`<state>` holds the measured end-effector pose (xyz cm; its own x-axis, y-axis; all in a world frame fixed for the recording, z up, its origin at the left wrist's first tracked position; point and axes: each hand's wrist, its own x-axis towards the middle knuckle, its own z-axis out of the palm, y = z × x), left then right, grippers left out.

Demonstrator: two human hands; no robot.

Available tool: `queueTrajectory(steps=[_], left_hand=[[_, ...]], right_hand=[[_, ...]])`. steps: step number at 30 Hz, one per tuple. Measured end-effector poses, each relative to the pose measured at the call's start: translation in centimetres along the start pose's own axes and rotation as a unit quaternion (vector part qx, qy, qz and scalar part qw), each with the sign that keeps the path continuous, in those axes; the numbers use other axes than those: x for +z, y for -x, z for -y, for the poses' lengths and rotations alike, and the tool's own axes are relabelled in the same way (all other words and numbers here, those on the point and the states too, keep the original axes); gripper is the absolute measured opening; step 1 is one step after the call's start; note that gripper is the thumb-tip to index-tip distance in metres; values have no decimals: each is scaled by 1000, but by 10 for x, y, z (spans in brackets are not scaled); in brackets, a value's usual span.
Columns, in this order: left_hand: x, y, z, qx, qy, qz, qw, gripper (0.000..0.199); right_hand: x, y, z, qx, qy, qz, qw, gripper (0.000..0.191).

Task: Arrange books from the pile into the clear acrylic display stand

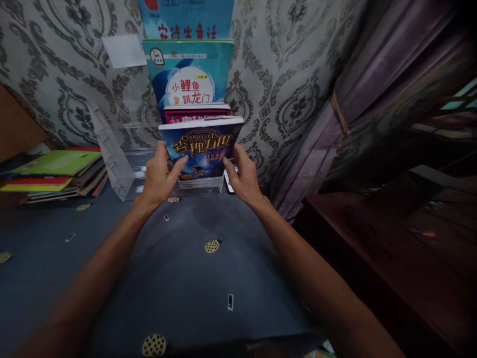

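Note:
A dark blue book with gold lettering stands upright at the front of a clear tiered rack. My left hand grips its left edge, thumb on the front cover. On the opposite edge my right hand holds it the same way; the fingers behind the book are hidden. Just behind rises a pink-covered book, mostly covered. Higher up in the rack stand a teal book with a white oval and a blue book with red characters, cut off by the top of the view.
A stack of books and folders lies left of the rack. A phone-like object is partly hidden behind my right hand. The grey tablecloth has pineapple prints. Patterned wallpaper is behind, a tied purple curtain and dark red furniture at right.

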<state>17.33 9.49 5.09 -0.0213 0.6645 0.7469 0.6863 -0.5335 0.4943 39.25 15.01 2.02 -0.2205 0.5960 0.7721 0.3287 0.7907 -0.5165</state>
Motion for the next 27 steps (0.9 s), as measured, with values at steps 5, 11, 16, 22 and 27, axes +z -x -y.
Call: queueTrajectory(steps=[5,11,16,22,27], left_hand=[[2,-8,0,-1,-2,-5,1000,27],[4,-4,16,-10,-7,7,1000,29],[7,-1,26,-21,-6,17,1000,33],[8,-1,30,-27,-58,8,998,26],[7,0,34,-31,-120,13,992,20]], right_hand=[[-5,-13,0,1,-6,18,1000,38],[-5,-13,-5,8,-11,66,998,25],[-3,-11,-10,40,6,95,995,24],[-1,-8,-17,44,76,116,989,23],[4,-3,-23,53,113,140,982,13]])
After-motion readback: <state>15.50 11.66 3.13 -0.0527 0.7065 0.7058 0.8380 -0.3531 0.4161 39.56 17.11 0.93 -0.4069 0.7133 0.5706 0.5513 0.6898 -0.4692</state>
